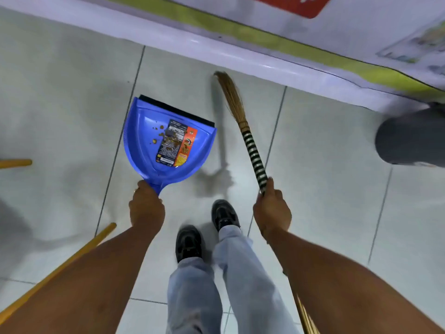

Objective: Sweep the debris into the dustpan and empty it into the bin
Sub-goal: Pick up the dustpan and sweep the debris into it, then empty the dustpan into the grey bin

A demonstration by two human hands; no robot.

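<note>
My left hand (146, 208) grips the handle of a blue dustpan (142, 141) held above the tiled floor, its black lip pointing away from me. Inside the pan lie a printed snack wrapper (177, 143) and brown crumbs (159, 135). My right hand (272, 208) is closed on the black-and-white striped grip of a straw broom (232, 97). The broom's bristles point forward toward the white counter base, to the right of the dustpan. A grey bin (411, 138), blurred, shows at the right edge.
A white counter base (216, 51) with a green stripe runs across the top. Two yellow sticks lie at the left, one (16, 163) at the edge, one (60, 268) under my left forearm. My legs and black shoes (187, 242) are below the hands.
</note>
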